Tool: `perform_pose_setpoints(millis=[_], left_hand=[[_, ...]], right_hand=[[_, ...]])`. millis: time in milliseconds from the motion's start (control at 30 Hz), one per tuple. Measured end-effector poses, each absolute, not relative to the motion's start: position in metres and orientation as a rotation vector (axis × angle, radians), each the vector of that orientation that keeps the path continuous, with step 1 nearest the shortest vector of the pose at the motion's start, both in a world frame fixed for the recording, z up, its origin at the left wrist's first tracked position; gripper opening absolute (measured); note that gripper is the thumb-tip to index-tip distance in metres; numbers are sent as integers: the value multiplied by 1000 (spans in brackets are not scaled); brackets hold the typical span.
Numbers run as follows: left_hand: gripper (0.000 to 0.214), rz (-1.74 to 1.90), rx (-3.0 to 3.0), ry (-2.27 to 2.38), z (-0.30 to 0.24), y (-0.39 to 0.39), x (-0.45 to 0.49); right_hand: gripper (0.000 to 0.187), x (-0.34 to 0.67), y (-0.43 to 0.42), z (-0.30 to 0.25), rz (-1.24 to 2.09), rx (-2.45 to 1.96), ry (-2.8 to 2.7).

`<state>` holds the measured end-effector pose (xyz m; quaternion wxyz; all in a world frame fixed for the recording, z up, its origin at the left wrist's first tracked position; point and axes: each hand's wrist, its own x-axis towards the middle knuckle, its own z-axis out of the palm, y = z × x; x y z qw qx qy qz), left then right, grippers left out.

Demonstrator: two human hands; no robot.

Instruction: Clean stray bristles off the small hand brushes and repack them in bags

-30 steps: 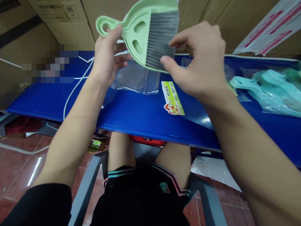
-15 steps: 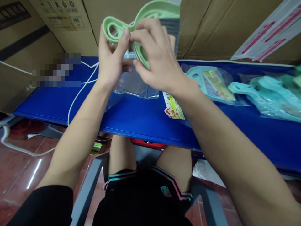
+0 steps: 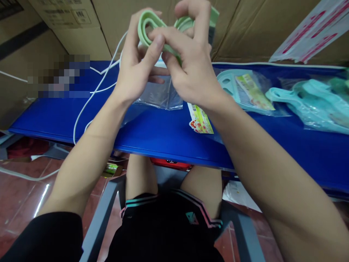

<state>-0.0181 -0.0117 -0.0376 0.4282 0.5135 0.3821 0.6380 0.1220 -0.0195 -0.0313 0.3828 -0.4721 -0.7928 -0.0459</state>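
Blue tabletop (image 3: pixel 169 142) before me, yellow-green printed card (image 3: pixel 201 122) on it, clear bags (image 3: pixel 282 109) holding turquoise dustpan-and-brush sets (image 3: pixel 247 105) at right, my left hand (image 3: pixel 136 72) and right hand (image 3: pixel 195 71) raised, fingers clamped on a pale-green dustpan (image 3: pixel 184 23), loop-handled, grey bristles partly hidden, cardboard boxes (image 3: pixel 253 40) behind.

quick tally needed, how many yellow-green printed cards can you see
2: a loose card on the blue table, partly behind the right forearm, and a bagged card to its right. Others may be hidden in the far-right turquoise pile.
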Motion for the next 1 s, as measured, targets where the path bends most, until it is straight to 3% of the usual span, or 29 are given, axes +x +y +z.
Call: perform_pose_setpoints(millis=[300,500,733,1000], left_hand=[[18,1416,1565,826,-42,3,-35],[27,1495,1314,933,-38,-11,-26],[32,1454,1530,871,-42,-7,-29],[36,1527,1391,929,-41,-10,-24]], right_hand=[[33,119,-16,-34,-256,-1104,-1926],[31,125,-16,-27,-240,-1130,-2048],[37,135,-19,-18,-296,-1153,-2145],[41,145,-15,-6,-475,-1124,-2329]])
